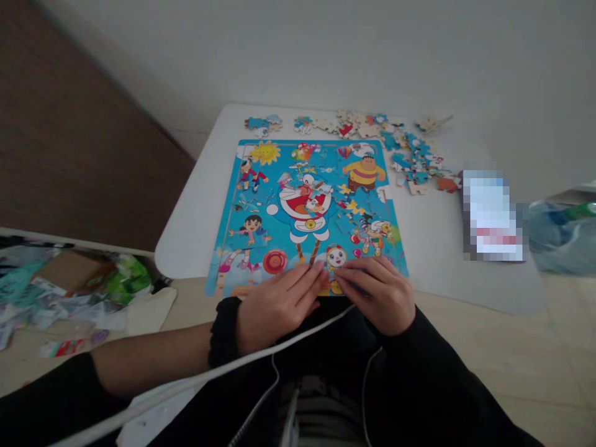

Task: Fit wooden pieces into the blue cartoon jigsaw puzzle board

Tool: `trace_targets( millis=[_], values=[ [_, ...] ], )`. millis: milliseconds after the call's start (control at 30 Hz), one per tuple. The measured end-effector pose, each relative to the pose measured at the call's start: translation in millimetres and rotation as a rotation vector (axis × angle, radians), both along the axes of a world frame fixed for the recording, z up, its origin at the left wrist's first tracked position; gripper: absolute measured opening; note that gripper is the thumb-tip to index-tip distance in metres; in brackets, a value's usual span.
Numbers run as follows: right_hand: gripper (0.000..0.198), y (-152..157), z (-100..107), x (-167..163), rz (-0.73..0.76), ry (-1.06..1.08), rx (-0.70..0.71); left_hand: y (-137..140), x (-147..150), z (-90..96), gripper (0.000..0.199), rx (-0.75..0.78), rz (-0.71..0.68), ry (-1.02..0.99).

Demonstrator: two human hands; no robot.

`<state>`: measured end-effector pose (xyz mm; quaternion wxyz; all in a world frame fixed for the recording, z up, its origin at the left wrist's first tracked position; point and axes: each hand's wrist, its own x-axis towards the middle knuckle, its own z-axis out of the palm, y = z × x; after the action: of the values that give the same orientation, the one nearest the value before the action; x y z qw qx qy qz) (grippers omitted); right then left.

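Observation:
A blue jigsaw puzzle board [223,230] with cartoon figures lies on the table in front of me, a round-headed blue-and-white character at its middle. Over its near edge, my left hand [282,301] is closed, fingertips pressed together beside the white-faced figure at the bottom. Just right of it, my right hand [384,295] pinches with thumb and fingers, its tips almost meeting the left ones. Whatever is in either pinch is hidden by the fingers. Some loose pieces [314,205] lie on top of the board's picture.
Several loose puzzle pieces [414,155] are heaped along the white table's [190,230] far and right side. A phone [493,217] lies at the right, near a clear plastic container [565,233]. A white cable [261,354] crosses before me. Bags and a cardboard box [69,270] clutter the left floor.

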<state>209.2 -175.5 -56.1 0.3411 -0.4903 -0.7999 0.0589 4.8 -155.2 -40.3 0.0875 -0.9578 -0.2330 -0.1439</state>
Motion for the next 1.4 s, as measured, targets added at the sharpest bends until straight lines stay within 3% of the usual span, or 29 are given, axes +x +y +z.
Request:
trace_targets(
  millis=[467, 967, 1167, 1267, 1400],
  values=[
    [0.009, -1.0, 0.2, -1.4, -0.023, -0.001, 0.014, -17.1, 8.1, -7.4, 0.035, 0.219, 0.069, 0.114],
    [0.009, 7.5, -3.2, 3.2, -0.017, -0.005, 0.041, -4.3, 8.7, -10.2, 0.034, 0.083, 0.056, 0.027],
    [0.010, 8.5, -4.1, 4.6, -0.023, 0.017, 0.028, 4.9, 1.4, -1.8, 0.034, -0.021, 0.051, -0.042],
    [0.011, 8.2, -3.5, 4.4, -0.020, 0.029, 0.020, 10.6, -12.7, 5.6, 0.035, -0.032, 0.113, -0.085],
    [0.012, 8.2, -3.7, 4.3, -0.020, 0.037, 0.031, 18.9, -37.7, 4.5, 0.044, -0.031, 0.302, -0.094]
  ],
)
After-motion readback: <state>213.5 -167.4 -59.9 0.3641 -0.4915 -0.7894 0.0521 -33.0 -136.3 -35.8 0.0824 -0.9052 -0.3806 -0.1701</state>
